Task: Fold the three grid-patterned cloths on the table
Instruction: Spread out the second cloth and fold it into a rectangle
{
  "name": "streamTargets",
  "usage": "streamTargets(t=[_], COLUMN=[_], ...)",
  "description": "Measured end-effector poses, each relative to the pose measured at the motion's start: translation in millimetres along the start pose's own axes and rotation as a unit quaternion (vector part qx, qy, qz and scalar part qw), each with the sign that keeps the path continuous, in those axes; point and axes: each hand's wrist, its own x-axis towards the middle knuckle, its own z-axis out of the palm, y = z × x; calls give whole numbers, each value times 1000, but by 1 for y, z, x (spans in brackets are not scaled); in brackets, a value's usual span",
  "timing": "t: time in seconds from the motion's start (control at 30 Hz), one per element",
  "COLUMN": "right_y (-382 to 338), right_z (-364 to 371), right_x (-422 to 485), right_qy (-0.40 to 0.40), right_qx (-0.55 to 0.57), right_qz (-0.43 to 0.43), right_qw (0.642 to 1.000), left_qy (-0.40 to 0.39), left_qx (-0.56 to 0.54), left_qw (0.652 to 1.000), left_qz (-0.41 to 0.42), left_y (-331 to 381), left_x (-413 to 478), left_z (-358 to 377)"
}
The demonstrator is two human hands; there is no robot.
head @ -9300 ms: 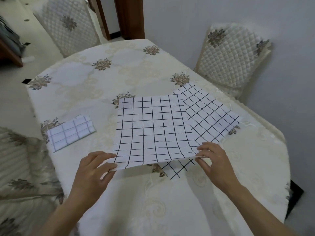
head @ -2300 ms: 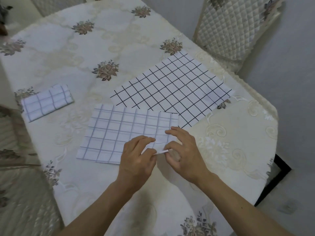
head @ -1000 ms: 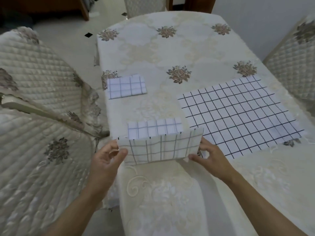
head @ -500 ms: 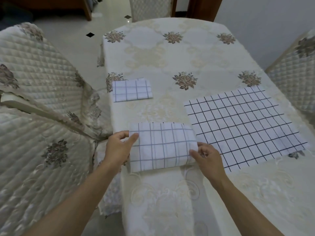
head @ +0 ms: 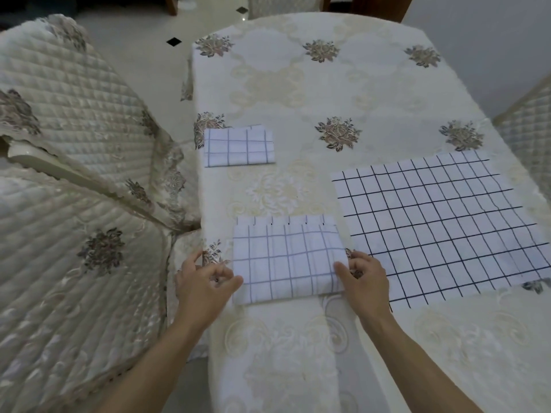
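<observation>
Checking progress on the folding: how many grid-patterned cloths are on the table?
3. A small folded cloth at the far left of the table, a larger folded cloth at the near edge, and an unfolded cloth spread flat on the right. None looks hidden.

Chair [head: 89, 120] hard left, bare table [head: 298, 186] ahead

Folded cloth [head: 286, 260] matt fabric; tablecloth [head: 298, 84] embroidered, satiny.
</observation>
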Motion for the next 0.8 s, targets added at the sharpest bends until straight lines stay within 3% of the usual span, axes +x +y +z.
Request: streamTargets(t=[0.23, 0.47, 0.63, 0.8], right_y=[7, 8, -4, -2], right_z=[2, 5, 6, 6], right_x=[7, 3, -1, -1], right_qy=[7, 19, 20, 21], right_qx=[-24, 18, 63, 73], right_qz=[11, 41, 49, 66], right_qw=[1000, 999, 997, 995], left_qy=[60, 34, 26, 8], left_qx=[40, 107, 69, 110], left_qw=[997, 994, 997, 994], left_qz=[24, 13, -7, -18], left_y=[11, 20, 24, 20], left_x=[-1, -19, -19, -21], left_z=[6, 6, 4, 4])
